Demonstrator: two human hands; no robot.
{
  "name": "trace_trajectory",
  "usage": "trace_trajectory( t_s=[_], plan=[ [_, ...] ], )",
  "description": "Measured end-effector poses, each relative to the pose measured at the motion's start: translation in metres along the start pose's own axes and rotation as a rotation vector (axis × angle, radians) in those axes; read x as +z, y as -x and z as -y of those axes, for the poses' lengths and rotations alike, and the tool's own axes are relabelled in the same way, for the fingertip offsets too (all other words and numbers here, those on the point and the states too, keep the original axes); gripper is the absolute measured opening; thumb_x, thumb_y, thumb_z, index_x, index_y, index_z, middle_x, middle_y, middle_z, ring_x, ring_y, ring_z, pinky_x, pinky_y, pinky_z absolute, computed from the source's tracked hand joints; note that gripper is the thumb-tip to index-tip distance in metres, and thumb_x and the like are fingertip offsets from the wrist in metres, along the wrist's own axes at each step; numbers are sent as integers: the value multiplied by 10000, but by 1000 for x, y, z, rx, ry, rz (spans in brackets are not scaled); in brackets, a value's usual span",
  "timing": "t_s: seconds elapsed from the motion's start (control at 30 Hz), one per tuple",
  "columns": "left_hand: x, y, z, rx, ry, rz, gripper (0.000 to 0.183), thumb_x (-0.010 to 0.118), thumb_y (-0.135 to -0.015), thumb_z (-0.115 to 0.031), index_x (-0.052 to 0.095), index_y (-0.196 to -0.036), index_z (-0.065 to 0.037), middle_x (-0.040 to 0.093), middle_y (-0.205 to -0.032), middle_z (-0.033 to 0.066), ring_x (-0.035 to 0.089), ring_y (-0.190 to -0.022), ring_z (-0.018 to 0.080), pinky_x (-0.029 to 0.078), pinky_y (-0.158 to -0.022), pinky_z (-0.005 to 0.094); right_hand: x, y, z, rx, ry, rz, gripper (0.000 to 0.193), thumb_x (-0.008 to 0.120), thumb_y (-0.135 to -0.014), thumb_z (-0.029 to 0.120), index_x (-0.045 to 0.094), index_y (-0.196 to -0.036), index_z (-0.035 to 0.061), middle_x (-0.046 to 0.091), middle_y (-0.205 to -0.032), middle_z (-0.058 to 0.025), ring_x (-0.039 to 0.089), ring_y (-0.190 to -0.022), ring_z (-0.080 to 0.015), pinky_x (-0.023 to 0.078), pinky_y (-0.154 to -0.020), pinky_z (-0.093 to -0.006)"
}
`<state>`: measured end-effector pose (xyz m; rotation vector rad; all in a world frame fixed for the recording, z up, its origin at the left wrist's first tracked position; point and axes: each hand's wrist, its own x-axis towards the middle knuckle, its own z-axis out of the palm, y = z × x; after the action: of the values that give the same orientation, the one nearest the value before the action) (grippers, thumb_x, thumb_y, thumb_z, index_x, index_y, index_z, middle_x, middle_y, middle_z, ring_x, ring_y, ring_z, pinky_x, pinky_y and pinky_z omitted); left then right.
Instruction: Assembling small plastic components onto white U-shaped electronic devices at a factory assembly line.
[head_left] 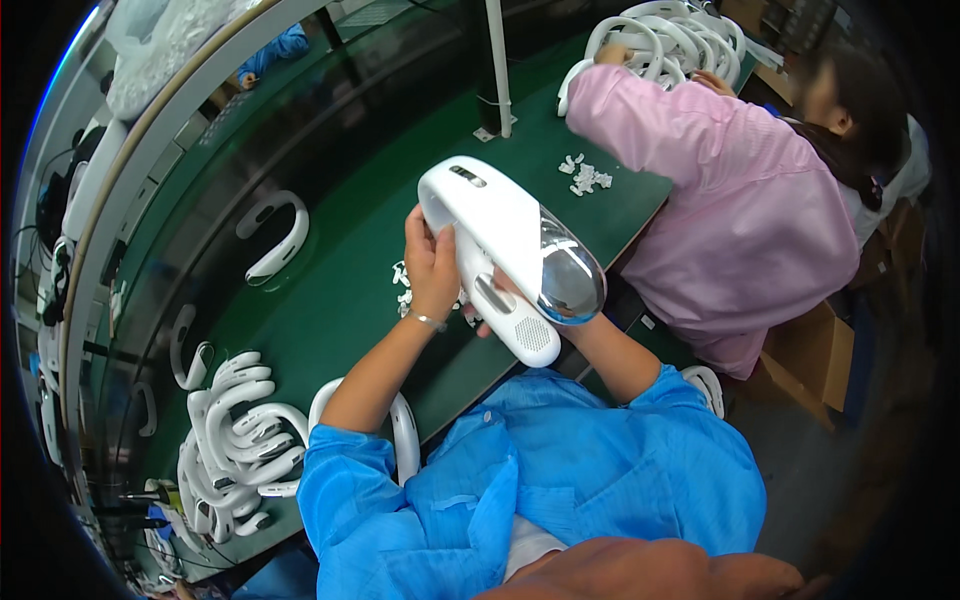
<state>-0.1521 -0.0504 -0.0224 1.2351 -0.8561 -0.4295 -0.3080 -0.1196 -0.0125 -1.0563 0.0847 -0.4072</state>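
Observation:
A white U-shaped neck fan (497, 222) with a shiny silver end and a perforated grille on its other arm is held up in front of me, above the table's near edge. My left hand (434, 272) is closed round its curved part, the thumb on the inner side. Most of my right hand (482, 322) is hidden behind the fan's lower arms; a few fingertips show beside the grille arm, and it grips the fan from beneath. Small white plastic pieces (403, 288) lie on the table beyond my left wrist.
The green table (360, 250) carries a heap of white neck fans (240, 430) at left and a single fan (285, 250) farther back. At right a co-worker in pink (740, 190) reaches into another fan pile (670, 45). A white post (498, 70) rises from the table.

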Motion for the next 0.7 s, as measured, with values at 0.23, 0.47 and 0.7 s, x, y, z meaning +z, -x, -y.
trace_trajectory(
  t_s=[0.23,0.47,0.7],
  plan=[
    [-15,-83,-4,367,-617,111,363,612,-847,-152,501,-1172,-36,587,-1084,148,582,-962,286,464,-836,358,-53,-28,32,142,-182,-172,323,595,-852,165,494,-1115,6,631,-823,-148,654,-640,-240,559,-547,-334],
    [-185,-126,16,-414,-1881,105,692,738,-726,-292,417,-1322,-147,422,-1349,101,290,-1314,324,306,-928,662,-128,-100,44,-20,-79,-554,188,613,-847,180,543,-913,17,606,-740,-74,615,-632,-181,522,-560,-340],
    [-252,-134,77,-420,-1799,238,733,717,-731,-355,365,-1347,-170,491,-1276,79,490,-1174,286,311,-927,650,-229,-163,28,-178,-105,-845,173,631,-825,149,521,-887,31,558,-731,-62,551,-580,-167,470,-485,-298]
  ],
)
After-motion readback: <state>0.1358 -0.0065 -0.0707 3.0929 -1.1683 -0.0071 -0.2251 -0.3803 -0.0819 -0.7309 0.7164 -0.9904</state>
